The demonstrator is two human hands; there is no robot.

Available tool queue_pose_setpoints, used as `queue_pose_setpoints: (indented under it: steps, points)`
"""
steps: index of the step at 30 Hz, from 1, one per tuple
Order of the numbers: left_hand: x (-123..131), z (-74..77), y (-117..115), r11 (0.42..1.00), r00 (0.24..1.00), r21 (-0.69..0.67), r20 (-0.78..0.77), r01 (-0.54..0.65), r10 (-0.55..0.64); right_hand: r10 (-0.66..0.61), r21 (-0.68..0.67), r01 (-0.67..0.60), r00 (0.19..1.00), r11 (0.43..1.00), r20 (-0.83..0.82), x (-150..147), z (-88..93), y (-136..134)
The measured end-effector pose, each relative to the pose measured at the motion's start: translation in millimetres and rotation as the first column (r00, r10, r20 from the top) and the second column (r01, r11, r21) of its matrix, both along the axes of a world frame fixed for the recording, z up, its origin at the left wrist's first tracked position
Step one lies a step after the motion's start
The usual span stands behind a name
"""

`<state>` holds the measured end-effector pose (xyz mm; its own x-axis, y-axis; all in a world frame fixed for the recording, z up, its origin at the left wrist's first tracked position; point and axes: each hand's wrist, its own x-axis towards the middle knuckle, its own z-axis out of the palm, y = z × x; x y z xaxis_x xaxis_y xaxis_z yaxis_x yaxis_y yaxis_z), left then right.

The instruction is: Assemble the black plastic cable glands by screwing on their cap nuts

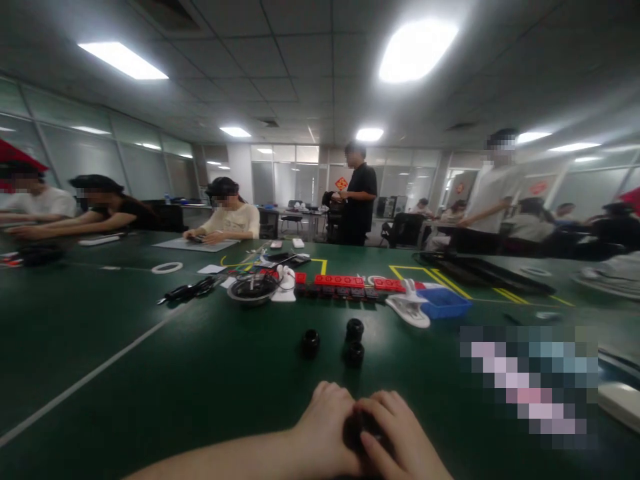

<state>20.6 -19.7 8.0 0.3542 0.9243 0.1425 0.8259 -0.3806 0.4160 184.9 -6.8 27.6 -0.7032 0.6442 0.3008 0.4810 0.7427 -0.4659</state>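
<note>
Here, the small dark part [361, 427], mostly hidden, sits at the near edge of the bench [150, 373], a matte green surface. The left hand [325, 430] and right hand [400, 440] press together, fingers curled shut over it. Beyond them toward mid-bench stand three black round caps [355, 329], short and cylindrical; farther off are one blue rectangular tray [443, 303], one white glossy clip [407, 309] touching it, a row of red blocks [339, 281] and one round dark dish [253, 289].

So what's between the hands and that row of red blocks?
In the head view, three small black round parts stand on the green table between the red blocks and the left hand and right hand, which clasp a dark piece.
</note>
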Motion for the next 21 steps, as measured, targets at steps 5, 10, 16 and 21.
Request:
queue_pose_setpoints:
  steps: [5, 10, 16, 21]
  points:
    - [-1.7, -1.1, 0.3, 1.000, 1.000, 0.029, -0.028, -0.003, 0.004, 0.001, 0.051, 0.002, 0.998, 0.999, -0.055, 2.4, -7.5, 3.8]
    - [-3.4, -4.6, 0.7, 0.998, 0.999, 0.049, -0.007, 0.035, -0.035, -0.018, 0.012, 0.019, 0.998, 1.000, -0.061, 2.6, -7.3, 3.4]
    - [-5.2, -8.2, 2.0, 0.997, 0.999, 0.065, -0.008, 0.040, -0.039, -0.025, 0.055, 0.028, 0.997, 0.998, -0.071, 4.0, -8.4, 3.6]
    - [-5.0, -7.5, 2.6, 0.995, 0.998, 0.076, -0.023, 0.057, -0.056, -0.030, 0.106, 0.042, 0.993, 0.994, -0.113, 6.2, -13.1, 6.6]
